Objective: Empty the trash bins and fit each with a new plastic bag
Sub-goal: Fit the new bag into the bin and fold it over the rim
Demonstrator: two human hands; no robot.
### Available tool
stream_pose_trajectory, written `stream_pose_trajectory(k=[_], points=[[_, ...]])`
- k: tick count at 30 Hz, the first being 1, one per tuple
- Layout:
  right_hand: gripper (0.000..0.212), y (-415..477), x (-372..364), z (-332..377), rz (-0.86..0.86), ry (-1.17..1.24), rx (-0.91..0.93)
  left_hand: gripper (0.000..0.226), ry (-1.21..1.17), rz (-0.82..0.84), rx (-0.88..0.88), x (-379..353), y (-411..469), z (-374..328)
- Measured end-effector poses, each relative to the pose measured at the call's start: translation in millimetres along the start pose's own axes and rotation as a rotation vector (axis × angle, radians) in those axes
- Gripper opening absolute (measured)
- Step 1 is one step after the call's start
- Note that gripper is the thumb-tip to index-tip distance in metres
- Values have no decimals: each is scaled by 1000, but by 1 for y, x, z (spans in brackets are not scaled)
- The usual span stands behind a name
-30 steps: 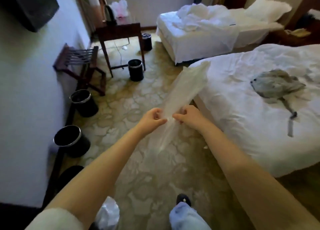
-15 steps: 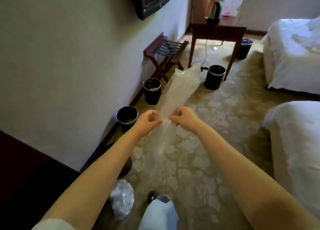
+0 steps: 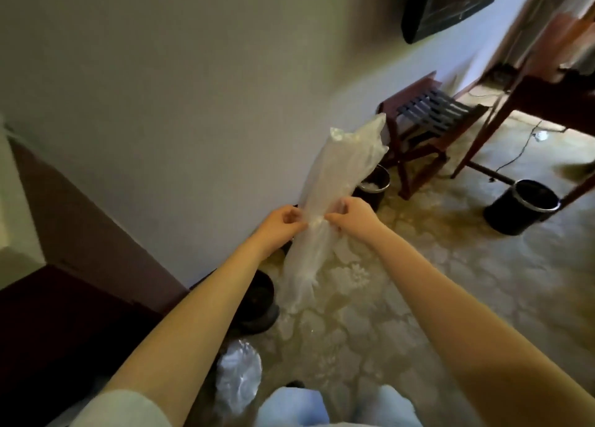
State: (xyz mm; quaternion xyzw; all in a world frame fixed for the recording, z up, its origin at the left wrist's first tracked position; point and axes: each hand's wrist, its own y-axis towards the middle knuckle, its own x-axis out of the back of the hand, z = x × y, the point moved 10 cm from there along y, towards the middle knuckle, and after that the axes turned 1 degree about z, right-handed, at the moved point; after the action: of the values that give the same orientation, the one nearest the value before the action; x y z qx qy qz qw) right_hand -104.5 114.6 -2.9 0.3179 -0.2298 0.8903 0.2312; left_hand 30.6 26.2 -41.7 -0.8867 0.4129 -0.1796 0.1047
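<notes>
I hold a clear plastic bag (image 3: 341, 175) upright in front of me, still folded into a long strip. My left hand (image 3: 280, 225) and my right hand (image 3: 352, 215) pinch it at its middle, close together. Black trash bins stand along the wall: one (image 3: 259, 301) under my left forearm, another (image 3: 373, 186) partly hidden behind the bag with something white inside, and a third (image 3: 523, 206) out on the floor at the right.
A bulging clear bag (image 3: 238, 375) lies on the floor near my feet. A wooden luggage rack (image 3: 428, 120) and a dark table (image 3: 544, 101) stand at the right, with a cable on the floor. A television (image 3: 447, 1) hangs on the wall. Dark furniture (image 3: 64, 314) fills the left.
My view has swung left, from the beds toward the wall and the row of bins. Both hands keep pinching the bag at its middle.
</notes>
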Motion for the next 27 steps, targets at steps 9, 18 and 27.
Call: stream_pose_trajectory(k=[9, 18, 27], points=[[26, 109, -99, 78, 302, -63, 206, 35, -117, -349, 157, 106, 15, 65], [35, 201, -186, 82, 577, 59, 261, 61, -107, -661, 364, 119, 46, 135], [28, 245, -321, -17, 710, 100, 198, 53, 11, -766, 420, 107, 89, 258]])
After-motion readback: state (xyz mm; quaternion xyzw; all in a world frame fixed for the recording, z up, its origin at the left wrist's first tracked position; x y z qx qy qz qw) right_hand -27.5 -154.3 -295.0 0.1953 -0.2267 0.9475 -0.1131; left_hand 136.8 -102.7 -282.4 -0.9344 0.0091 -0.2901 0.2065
